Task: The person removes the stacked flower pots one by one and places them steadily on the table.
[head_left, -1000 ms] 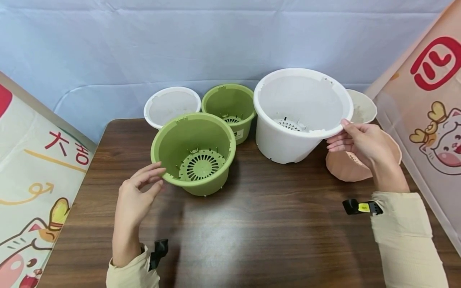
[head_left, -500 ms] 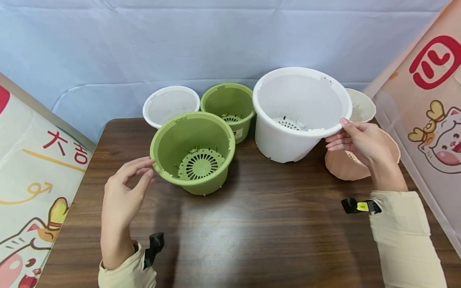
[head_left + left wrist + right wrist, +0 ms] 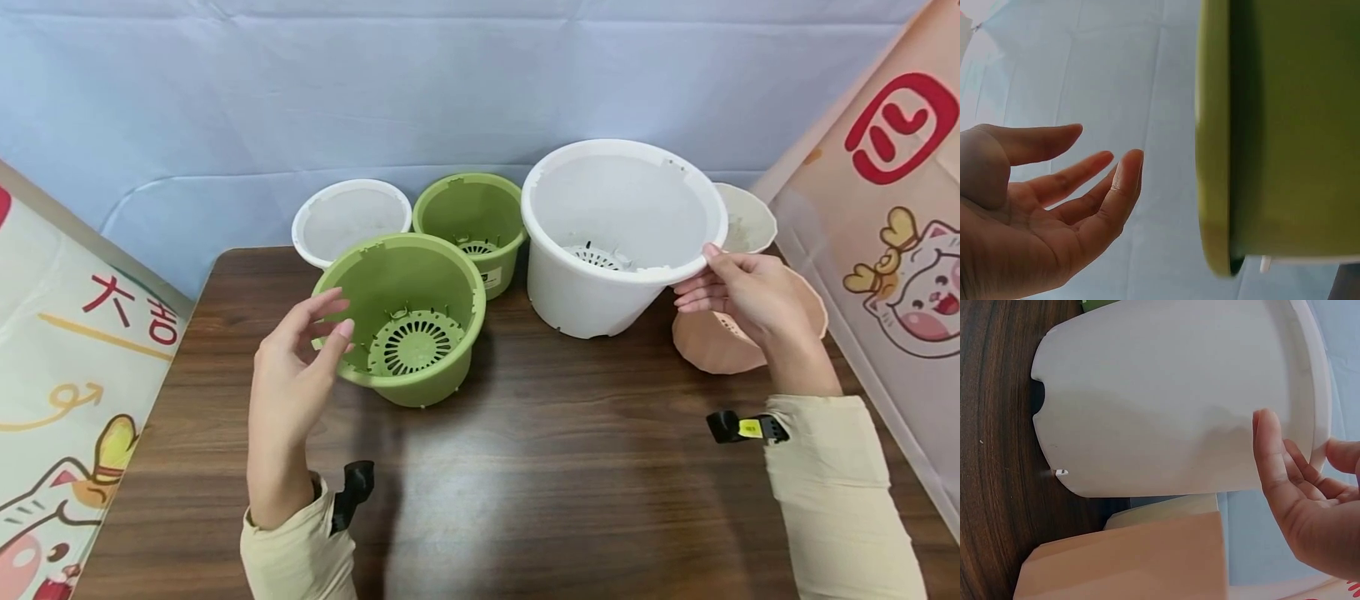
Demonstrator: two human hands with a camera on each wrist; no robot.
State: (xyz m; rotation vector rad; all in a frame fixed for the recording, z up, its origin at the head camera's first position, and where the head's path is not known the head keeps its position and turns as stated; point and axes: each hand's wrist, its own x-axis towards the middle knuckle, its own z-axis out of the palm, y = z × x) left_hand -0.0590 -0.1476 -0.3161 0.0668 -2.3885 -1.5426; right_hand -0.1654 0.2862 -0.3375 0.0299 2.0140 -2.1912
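My right hand (image 3: 761, 296) pinches the near right rim of a big white flower pot (image 3: 592, 300), thumb on top and fingers beneath; the right wrist view shows the fingers under the rim of the same pot (image 3: 1166, 406). The pot stands on the table. My left hand (image 3: 296, 375) hovers by the left rim of a large green flower pot (image 3: 427, 387), fingers loosely bent. In the left wrist view a gap separates that hand (image 3: 1066, 200) from the pot's wall (image 3: 1304, 137), and nothing is in it.
Behind stand a small white pot (image 3: 352, 221) and a smaller green pot (image 3: 472, 204). Right of the big white pot are a cream pot (image 3: 750, 221) and a peach pot (image 3: 712, 346), partly behind my right hand. Cloth (image 3: 300, 83) rises behind the wooden table (image 3: 555, 467).
My left hand first drew back left from the green pot's rim, then came back right and up, overlapping the rim. My right hand keeps its hold on the white pot.
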